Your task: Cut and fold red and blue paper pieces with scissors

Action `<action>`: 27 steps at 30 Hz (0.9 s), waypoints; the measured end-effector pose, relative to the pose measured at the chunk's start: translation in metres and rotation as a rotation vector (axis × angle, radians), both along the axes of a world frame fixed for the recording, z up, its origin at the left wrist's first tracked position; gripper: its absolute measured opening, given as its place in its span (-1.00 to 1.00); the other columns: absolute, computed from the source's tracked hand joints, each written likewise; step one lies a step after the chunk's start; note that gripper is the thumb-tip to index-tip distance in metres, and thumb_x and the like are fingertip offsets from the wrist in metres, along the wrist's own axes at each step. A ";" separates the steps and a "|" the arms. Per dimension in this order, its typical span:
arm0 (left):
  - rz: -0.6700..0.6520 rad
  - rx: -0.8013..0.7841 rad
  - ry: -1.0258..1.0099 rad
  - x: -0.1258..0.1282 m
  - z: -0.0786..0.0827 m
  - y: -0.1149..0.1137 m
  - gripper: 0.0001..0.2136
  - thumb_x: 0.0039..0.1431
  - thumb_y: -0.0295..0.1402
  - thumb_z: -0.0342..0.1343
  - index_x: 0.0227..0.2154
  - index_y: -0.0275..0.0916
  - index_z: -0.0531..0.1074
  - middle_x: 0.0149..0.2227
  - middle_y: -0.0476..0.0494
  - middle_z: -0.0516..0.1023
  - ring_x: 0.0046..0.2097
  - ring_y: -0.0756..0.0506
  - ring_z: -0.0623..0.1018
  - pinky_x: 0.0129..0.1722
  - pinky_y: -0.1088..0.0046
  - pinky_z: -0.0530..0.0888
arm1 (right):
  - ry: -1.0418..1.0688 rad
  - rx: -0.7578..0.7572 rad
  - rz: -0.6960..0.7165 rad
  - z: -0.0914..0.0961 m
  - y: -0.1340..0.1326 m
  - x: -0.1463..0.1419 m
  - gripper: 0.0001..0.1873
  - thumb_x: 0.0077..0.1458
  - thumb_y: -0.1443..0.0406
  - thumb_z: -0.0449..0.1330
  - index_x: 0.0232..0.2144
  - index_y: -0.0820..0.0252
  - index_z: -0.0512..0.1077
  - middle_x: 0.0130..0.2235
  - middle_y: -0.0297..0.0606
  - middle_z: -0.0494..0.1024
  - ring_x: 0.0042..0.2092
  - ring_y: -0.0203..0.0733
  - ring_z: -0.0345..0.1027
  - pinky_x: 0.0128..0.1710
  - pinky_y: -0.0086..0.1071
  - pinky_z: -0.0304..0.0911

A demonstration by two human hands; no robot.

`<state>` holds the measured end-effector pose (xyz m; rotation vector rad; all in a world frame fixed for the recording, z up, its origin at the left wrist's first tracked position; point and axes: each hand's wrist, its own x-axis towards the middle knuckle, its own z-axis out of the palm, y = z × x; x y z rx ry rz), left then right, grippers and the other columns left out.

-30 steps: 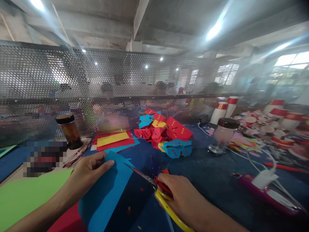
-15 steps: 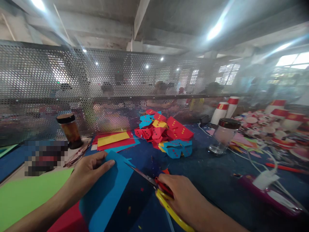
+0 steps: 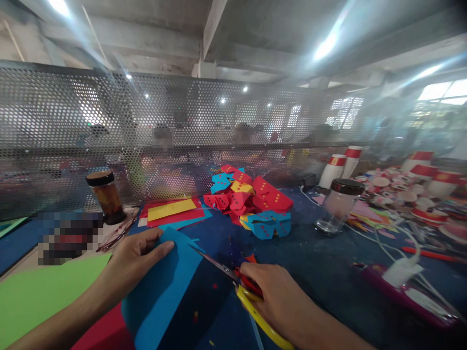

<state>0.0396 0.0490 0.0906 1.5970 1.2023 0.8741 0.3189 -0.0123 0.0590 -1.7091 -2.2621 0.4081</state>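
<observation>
My left hand [image 3: 133, 262] pinches the far edge of a blue paper sheet [image 3: 160, 291], thumb on top, holding it off the dark blue table [image 3: 314, 272]. My right hand [image 3: 280, 304] grips yellow-and-red scissors [image 3: 242, 287]. Their blades point left and reach the right edge of the blue sheet. A green sheet [image 3: 40, 291] and a red sheet [image 3: 104, 333] lie under my left forearm.
A pile of folded red, blue and yellow paper pieces [image 3: 251, 201] sits mid-table, flat coloured sheets [image 3: 173, 211] to its left. A dark jar [image 3: 105, 197] stands far left, a clear jar [image 3: 337, 206] at right. A perforated metal screen [image 3: 146, 131] backs the table. Cups and cables clutter the right.
</observation>
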 end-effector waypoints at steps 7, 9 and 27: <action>-0.003 0.017 0.011 0.000 0.000 -0.001 -0.71 0.04 -0.06 0.19 -0.41 -0.22 0.48 -0.51 -0.03 0.56 -0.51 -0.08 0.51 -0.55 0.49 0.40 | -0.012 -0.029 -0.008 0.004 0.000 -0.002 -0.86 0.03 0.28 0.16 -0.52 0.17 0.29 -0.49 -0.34 0.46 -0.47 -0.30 0.23 -0.47 -0.40 -0.07; 0.000 0.024 0.016 0.000 0.001 -0.001 -0.70 0.05 -0.06 0.18 -0.41 -0.23 0.48 -0.51 -0.03 0.56 -0.51 -0.08 0.51 -0.55 0.50 0.40 | -0.012 -0.037 -0.013 0.006 0.000 -0.003 -0.84 0.03 0.27 0.15 -0.53 0.17 0.27 -0.49 -0.34 0.46 -0.47 -0.30 0.23 -0.47 -0.40 -0.07; -0.016 0.055 0.047 0.001 0.001 -0.001 -0.70 0.09 -0.06 0.14 -0.46 -0.23 0.44 -0.53 -0.01 0.52 -0.51 -0.06 0.48 -0.55 0.51 0.38 | -0.037 -0.002 -0.006 0.005 0.000 -0.003 -0.90 0.00 0.33 0.14 -0.52 0.19 0.30 -0.47 -0.29 0.50 -0.44 -0.27 0.30 -0.47 -0.39 -0.09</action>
